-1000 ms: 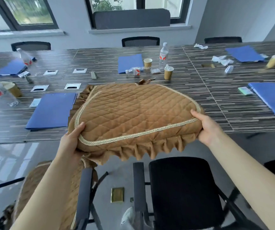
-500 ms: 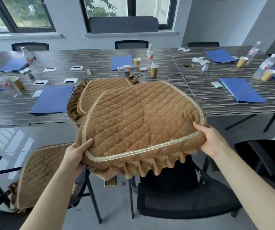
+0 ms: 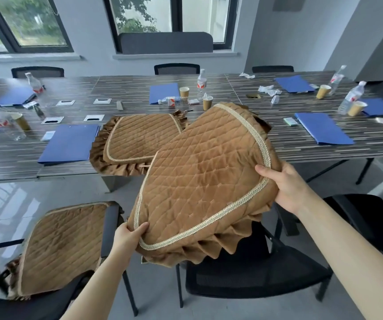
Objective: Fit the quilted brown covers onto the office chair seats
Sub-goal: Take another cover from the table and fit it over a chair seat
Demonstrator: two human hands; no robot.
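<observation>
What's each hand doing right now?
Left hand: grips the near corner of the quilted brown cover.
Right hand: grips the same cover's right edge.

Brown diamond-quilted cover [image 3: 199,181], beige braid trim; striped table [image 3: 301,144].

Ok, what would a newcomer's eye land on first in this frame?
The quilted brown cover held tilted mid-frame, the left hand gripping its near corner and the right hand its right edge, above a bare black chair. Another cover lies on the table.
</observation>
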